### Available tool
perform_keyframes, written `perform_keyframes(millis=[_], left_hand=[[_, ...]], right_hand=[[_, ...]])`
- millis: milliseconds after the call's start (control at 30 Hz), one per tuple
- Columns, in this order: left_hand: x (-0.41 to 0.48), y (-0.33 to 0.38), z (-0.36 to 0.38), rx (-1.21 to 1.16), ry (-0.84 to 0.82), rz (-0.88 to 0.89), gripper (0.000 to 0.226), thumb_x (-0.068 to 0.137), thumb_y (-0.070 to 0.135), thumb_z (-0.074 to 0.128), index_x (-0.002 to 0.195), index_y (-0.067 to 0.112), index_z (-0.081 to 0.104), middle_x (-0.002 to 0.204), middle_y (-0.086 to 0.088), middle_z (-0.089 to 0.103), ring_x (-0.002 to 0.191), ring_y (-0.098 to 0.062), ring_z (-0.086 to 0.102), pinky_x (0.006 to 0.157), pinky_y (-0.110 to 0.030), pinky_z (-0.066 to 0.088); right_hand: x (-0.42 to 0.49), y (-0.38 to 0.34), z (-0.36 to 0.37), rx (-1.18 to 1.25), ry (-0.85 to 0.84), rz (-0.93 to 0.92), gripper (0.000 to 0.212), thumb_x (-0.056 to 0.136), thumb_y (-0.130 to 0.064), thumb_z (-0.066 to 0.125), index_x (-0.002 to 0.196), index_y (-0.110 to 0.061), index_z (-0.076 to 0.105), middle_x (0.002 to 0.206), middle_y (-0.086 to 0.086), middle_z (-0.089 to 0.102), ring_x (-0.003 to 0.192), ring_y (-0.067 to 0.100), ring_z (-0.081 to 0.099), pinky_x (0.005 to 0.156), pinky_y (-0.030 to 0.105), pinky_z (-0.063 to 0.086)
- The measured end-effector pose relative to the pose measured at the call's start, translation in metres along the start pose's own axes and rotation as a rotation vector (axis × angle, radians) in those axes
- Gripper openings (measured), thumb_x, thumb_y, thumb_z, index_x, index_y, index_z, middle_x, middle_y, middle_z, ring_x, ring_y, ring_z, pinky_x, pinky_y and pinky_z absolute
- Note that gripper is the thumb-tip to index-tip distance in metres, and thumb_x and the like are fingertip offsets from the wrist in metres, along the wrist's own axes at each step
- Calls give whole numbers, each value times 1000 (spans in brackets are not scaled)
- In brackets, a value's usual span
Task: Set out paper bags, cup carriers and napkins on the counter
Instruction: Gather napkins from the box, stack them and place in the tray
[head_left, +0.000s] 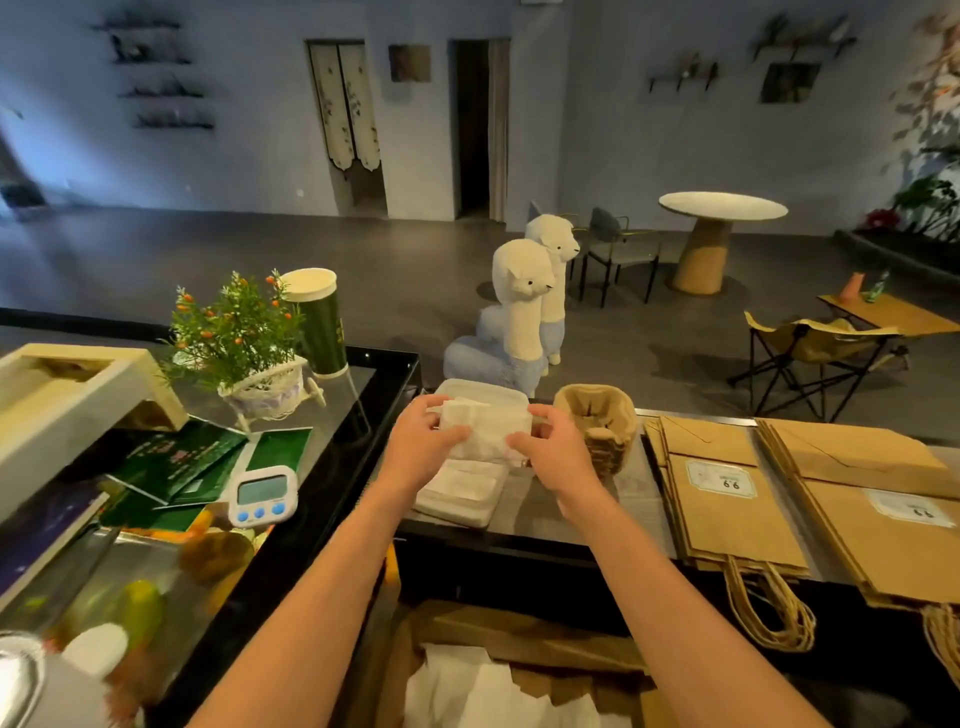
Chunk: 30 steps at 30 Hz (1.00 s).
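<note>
Both my hands hold a white stack of napkins (485, 423) over a white tray (457, 506) on the counter (530, 512). My left hand (423, 441) grips its left end, thumb on top. My right hand (553, 449) grips the right end. Just right of the napkins stands a stack of brown pulp cup carriers (597, 421). Two piles of flat brown paper bags (727, 493) with white labels and twine handles lie further right, the second pile (872, 504) reaching the frame's edge.
A white digital timer (262, 496), green leaflets (176, 462), a potted plant with orange berries (239, 338) and a tall green cup (317, 322) sit on the glass display case at left. An open cardboard box with white paper (483, 686) lies below the counter.
</note>
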<state>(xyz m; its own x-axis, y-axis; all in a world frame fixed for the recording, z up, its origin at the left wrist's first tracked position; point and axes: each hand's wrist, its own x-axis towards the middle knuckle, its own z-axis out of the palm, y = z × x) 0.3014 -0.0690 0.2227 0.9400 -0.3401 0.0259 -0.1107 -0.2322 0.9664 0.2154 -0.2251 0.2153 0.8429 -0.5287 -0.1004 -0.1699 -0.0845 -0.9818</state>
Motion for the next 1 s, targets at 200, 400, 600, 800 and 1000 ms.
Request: perform_keyframes(millis=[200, 400, 600, 800, 1000], left_hand=[[44, 4, -13, 128, -38, -46, 46, 87, 10, 76, 125, 19, 52, 101, 8, 57, 87, -4, 57, 70, -26, 49], [69, -11, -5, 383, -89, 20, 50, 84, 11, 75, 127, 16, 49, 107, -2, 63, 87, -14, 61, 73, -32, 55], [78, -26, 3, 561, -139, 11, 61, 84, 21, 73, 137, 15, 44, 120, -9, 62, 104, -26, 63, 84, -38, 56], [80, -34, 8, 630, -134, 45, 46, 88, 17, 69, 128, 15, 46, 107, -1, 56, 94, -19, 56, 71, -26, 43], [82, -38, 8, 560, -105, 37, 46, 81, 18, 73, 118, 22, 45, 115, -3, 56, 97, -17, 56, 68, -23, 44]], right_hand=[[22, -15, 19, -139, 16, 3, 56, 91, -13, 70, 139, -21, 43, 131, 7, 57, 113, 23, 60, 78, 28, 54], [37, -16, 34, -674, 83, -132, 65, 88, -25, 71, 143, -21, 37, 137, 6, 47, 119, 27, 54, 86, 35, 48], [46, -15, 51, -931, 63, -157, 59, 89, -26, 67, 141, -24, 40, 137, 6, 44, 109, 29, 60, 74, 33, 43], [49, -13, 60, -1061, -20, -112, 53, 91, -32, 70, 136, -23, 44, 133, 5, 49, 110, 27, 60, 83, 36, 51], [48, -13, 56, -976, -16, -115, 46, 95, -33, 63, 137, -23, 47, 135, 5, 52, 115, 27, 59, 79, 32, 42]])
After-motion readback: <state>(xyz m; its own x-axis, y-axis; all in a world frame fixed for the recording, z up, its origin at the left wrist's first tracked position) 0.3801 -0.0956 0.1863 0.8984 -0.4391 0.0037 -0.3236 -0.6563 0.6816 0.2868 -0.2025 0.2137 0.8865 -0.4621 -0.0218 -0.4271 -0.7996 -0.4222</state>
